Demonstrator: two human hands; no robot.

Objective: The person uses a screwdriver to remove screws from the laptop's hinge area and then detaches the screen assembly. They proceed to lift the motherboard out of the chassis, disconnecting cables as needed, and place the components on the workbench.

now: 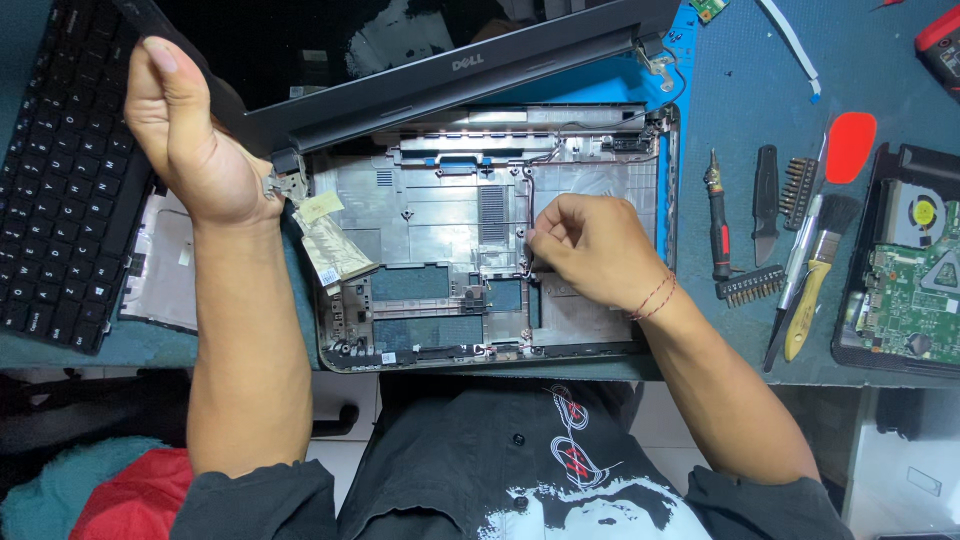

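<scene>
Head view: left hand [190, 130] is closed on the laptop screen [420, 50] at far left. Right hand [590, 245] pinches a thin wire [524, 200] in the open laptop shell [440, 240] on the tabletop [740, 330]. Best to pull gently.

Teal worktable [880, 70], white tiled floor [345, 395].

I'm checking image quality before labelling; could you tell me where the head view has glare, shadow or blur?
Head view: even overhead light, sharp across the bench; soft glare on the silver laptop base; the screen is dark with a pale reflection; right hand shades the wire beneath it; left hand crisp.
</scene>
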